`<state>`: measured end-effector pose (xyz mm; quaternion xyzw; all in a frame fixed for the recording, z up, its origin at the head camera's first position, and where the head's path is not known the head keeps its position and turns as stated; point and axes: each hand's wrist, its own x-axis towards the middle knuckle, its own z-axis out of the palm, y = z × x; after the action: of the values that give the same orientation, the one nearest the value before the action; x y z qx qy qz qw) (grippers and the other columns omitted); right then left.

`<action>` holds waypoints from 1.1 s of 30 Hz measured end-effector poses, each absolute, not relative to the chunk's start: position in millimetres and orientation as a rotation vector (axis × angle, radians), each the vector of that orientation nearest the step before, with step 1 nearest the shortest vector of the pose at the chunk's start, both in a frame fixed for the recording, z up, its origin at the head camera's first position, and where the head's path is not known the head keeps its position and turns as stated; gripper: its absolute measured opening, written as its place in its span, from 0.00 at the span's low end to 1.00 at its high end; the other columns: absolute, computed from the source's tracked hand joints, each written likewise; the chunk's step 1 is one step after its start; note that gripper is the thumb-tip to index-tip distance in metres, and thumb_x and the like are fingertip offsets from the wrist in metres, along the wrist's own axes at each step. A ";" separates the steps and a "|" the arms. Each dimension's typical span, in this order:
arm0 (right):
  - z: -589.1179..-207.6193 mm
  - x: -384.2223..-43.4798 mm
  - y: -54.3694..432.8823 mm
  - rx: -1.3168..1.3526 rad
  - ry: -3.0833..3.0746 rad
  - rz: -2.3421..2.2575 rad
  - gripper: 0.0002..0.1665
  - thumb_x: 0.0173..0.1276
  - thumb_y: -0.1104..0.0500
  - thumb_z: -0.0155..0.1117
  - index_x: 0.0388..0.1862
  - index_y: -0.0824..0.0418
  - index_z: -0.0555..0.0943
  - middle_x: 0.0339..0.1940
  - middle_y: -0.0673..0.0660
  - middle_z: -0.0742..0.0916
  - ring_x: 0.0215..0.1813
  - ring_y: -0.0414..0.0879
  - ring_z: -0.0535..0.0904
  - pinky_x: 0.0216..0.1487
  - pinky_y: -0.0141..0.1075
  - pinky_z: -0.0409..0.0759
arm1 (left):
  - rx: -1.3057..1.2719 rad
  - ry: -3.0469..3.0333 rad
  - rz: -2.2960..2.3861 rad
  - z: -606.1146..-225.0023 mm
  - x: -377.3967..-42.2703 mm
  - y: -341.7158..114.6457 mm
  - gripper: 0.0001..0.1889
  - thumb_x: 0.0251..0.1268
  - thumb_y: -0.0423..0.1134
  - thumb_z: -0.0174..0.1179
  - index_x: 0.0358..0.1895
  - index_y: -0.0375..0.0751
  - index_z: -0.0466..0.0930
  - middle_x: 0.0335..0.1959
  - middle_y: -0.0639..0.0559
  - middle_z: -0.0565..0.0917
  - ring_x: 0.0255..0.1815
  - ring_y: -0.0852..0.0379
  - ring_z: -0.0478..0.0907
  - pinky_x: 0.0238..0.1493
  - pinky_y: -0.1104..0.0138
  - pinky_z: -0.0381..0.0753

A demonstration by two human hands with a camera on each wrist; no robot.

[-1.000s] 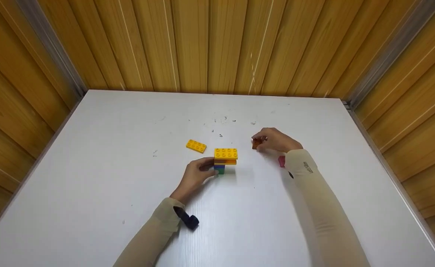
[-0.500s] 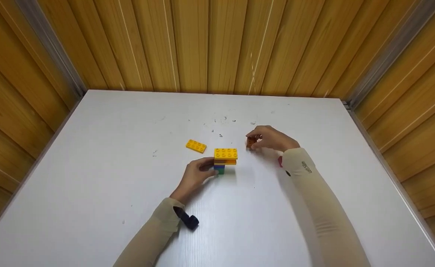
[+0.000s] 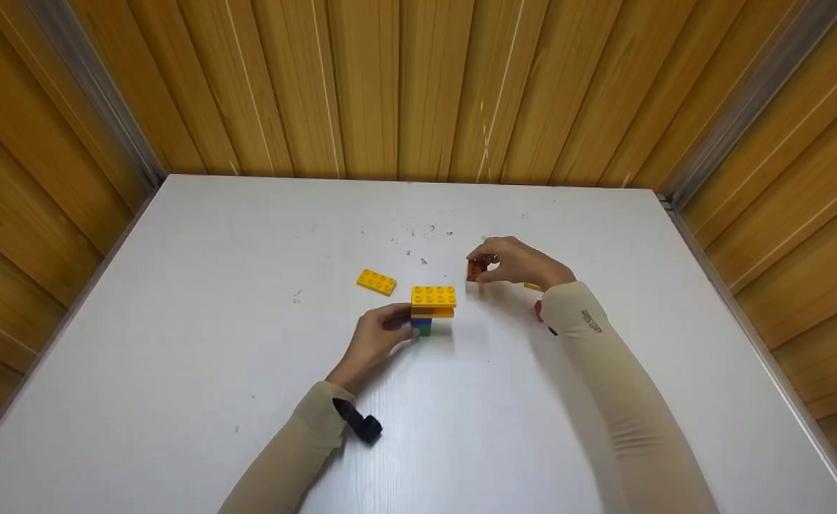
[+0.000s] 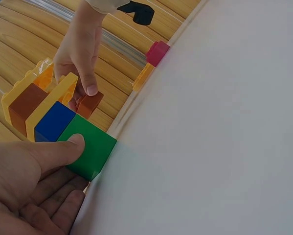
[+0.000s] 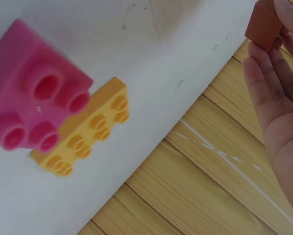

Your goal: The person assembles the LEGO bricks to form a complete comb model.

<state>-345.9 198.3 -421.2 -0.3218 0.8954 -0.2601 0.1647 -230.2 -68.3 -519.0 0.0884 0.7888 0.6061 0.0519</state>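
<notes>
A small tower of toy building bricks [image 3: 433, 297] stands on the white table. From the bottom it has a green brick [image 4: 95, 147], a blue brick [image 4: 54, 120], a yellow plate [image 4: 51, 105], a brown brick [image 4: 26, 105] and another yellow plate on top, both plates jutting out to the right. My left hand [image 3: 374, 341] grips the tower low down, thumb on the green brick, other fingers behind. To the right and farther back, my right hand [image 3: 524, 263] pinches a loose brown brick [image 5: 263, 24] between thumb and fingers.
A yellow plate [image 3: 376, 282] lies behind the tower, to its left. Near the right wrist are a pink brick [image 5: 38, 93] and another yellow plate [image 5: 95, 127], both partly hidden by the sleeve in the head view. Wood-patterned panels [image 3: 425, 93] wall the table's back.
My right hand has moved left and slightly back with the brown brick, uncovering part of the yellow plate beside its wrist. My left hand and the tower have kept their place.
</notes>
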 end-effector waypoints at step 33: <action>-391.7 -321.7 165.9 -1.220 2.571 -0.635 0.19 0.65 0.59 0.65 0.55 0.61 0.82 0.46 0.56 0.83 0.50 0.48 0.79 0.56 0.41 0.80 | 0.234 2.410 1.800 -517.7 -230.9 -67.0 0.24 0.59 0.30 0.64 0.62 0.41 0.76 0.59 0.46 0.80 0.60 0.51 0.78 0.63 0.60 0.75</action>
<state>-321.7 165.9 -391.7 -0.4157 0.8762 -0.2164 0.1126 -230.9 -67.0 -517.7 0.0776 0.7972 0.5954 0.0622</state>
